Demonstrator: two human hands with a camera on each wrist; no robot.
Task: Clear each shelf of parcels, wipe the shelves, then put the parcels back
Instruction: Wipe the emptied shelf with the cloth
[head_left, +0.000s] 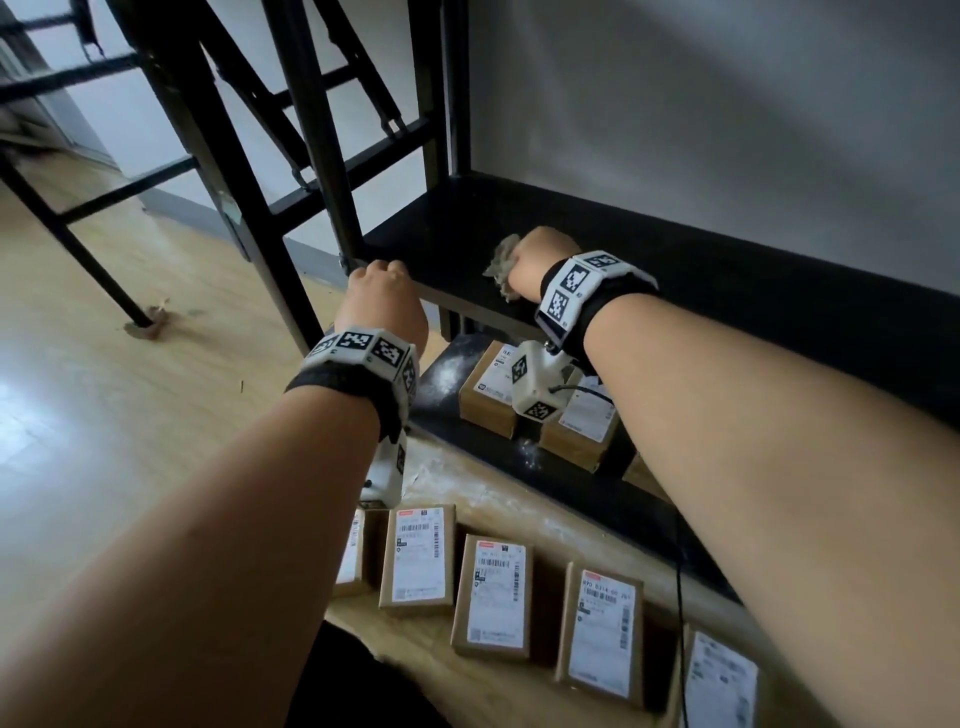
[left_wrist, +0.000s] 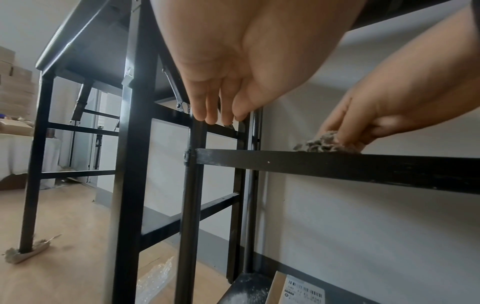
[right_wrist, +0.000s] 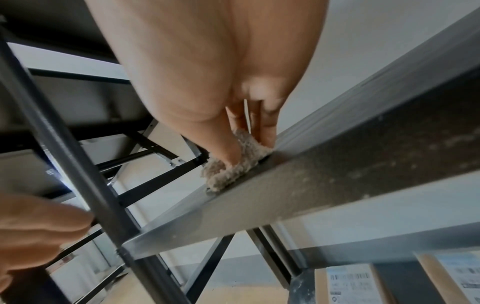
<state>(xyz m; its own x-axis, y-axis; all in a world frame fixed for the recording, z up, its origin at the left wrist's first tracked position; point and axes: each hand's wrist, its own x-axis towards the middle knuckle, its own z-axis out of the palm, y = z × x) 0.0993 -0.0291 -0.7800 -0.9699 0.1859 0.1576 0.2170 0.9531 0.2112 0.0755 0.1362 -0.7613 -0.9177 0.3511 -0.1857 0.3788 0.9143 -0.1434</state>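
Parcels (head_left: 491, 596), at least 5 brown boxes with white shipping labels, lie in a row on the wooden floor (head_left: 104, 364) nearest the camera, label side up, apparently set there to leave the middle shelf (head_left: 727, 280) bare for cleaning. Beyond them, the bottom shelf (head_left: 441, 374) carries at least 2 more labelled parcels (head_left: 491, 389) amid white dust, so it seems to be waiting its turn. The left hand (head_left: 387, 296) curls over the front left corner of the middle shelf beside the black upright post (left_wrist: 192, 185), its fingers bent and close together near the rail; whether they truly grip cannot be told, though the pose looks like bracing the frame or the body. Further in, the right hand (head_left: 540, 262) bunches a fluffy grey-beige cleaning cloth (head_left: 501, 265), fingers curled around it and pressing it flat to the shelf top near the left end, where wiping appears underway. Behind stands the pale wall (head_left: 727, 104). Judged so, restocking remains ahead.
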